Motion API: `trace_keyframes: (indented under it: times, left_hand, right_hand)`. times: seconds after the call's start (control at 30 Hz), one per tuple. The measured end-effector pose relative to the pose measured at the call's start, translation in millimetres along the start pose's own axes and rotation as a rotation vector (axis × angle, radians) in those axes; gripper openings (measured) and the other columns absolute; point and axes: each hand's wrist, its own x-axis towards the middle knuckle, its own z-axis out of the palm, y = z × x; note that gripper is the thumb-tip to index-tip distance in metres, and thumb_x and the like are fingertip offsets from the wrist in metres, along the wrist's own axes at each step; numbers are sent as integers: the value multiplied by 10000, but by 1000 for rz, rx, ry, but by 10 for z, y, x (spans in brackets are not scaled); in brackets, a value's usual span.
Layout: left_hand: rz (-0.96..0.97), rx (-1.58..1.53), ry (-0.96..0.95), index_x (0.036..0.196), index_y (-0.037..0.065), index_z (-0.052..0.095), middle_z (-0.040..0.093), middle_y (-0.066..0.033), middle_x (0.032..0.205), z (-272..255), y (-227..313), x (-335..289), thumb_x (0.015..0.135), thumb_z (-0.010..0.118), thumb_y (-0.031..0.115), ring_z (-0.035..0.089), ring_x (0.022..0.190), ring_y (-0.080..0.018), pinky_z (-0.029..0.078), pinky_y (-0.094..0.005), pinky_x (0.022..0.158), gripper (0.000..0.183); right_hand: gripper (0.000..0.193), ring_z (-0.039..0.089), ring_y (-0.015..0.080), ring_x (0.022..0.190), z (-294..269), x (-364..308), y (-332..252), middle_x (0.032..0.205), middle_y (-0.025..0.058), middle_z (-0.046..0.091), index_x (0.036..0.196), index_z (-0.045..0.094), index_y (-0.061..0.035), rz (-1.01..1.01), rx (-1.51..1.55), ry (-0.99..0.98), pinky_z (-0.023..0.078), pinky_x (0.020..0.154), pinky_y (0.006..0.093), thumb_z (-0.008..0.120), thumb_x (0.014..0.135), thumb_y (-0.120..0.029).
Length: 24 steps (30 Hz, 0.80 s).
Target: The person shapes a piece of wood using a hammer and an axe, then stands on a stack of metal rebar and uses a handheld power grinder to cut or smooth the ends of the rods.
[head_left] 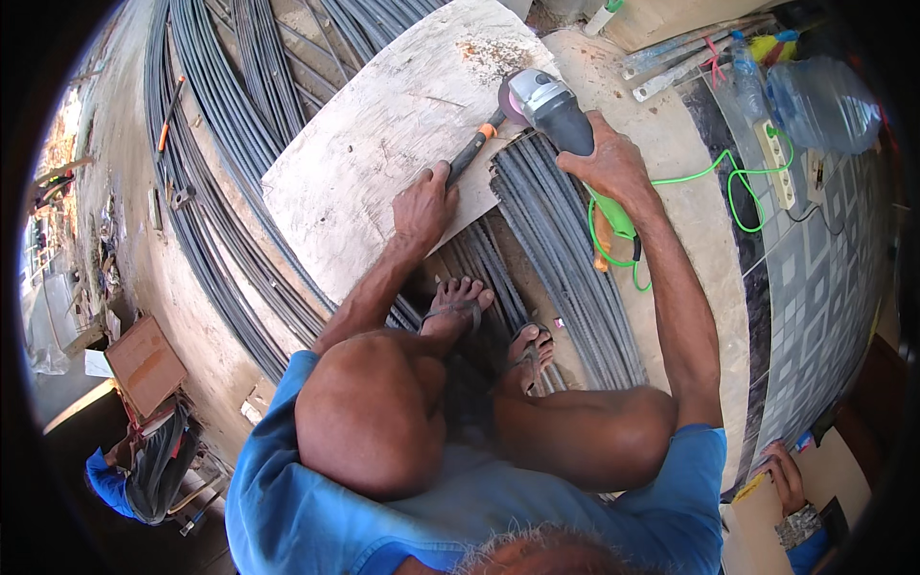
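My right hand is wrapped round the dark body of an angle grinder. The grinder has a silver-grey head, a pinkish disc and a green rear end on a green cord. In my left hand is a dark bar with an orange band, its far end right by the disc. Whether the two touch I cannot tell. Beneath both lies a pale, worn board, stained brown near its far edge. My closed left fingers hide the bar's near end.
Bundles of steel rods lie under and beside the board, around my sandalled feet. The green cord runs right to a power strip on patterned tiles. Plastic bottles lie far right. Other people show at the lower left and lower right.
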Motion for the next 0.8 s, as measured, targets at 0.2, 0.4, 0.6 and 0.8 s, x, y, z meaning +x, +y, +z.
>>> trace_keyframes:
  times: [0.2, 0.4, 0.6, 0.8]
  left_hand:
    - [-13, 36, 23, 1161, 118, 521, 655, -170, 1002, 66, 8, -5, 948, 646, 319, 697, 921, -398, 545, -540, 740, 319]
    - [-10, -84, -21, 1254, 84, 521, 674, -182, 1019, 43, -123, 17, 923, 697, 381, 699, 937, -400, 552, -511, 791, 479]
    - [12, -230, -84, 1245, 47, 591, 709, -200, 989, -63, -343, 119, 872, 763, 421, 701, 930, -381, 549, -465, 828, 556]
    - [13, -279, -80, 1191, 36, 614, 698, -205, 954, -35, -293, 104, 881, 750, 401, 696, 922, -382, 539, -468, 816, 498]
  right_hand:
    - [823, 710, 424, 1024, -83, 88, 123, 1073, 252, 727, 1382, 499, -17, 67, -29, 9, 553, 905, 484, 729, 715, -442]
    - [752, 717, 402, 1006, -166, 15, 262, 1064, 227, 733, 1328, 539, -62, 30, 136, 92, 551, 904, 478, 765, 721, -445]
    - [736, 700, 356, 1019, 77, 4, 299, 1098, 206, 712, 1320, 562, -64, -7, 220, 56, 535, 899, 448, 804, 721, -416]
    - [715, 699, 396, 998, 229, 53, 129, 1071, 223, 712, 1326, 561, -103, -12, 144, -76, 539, 886, 475, 784, 715, -400]
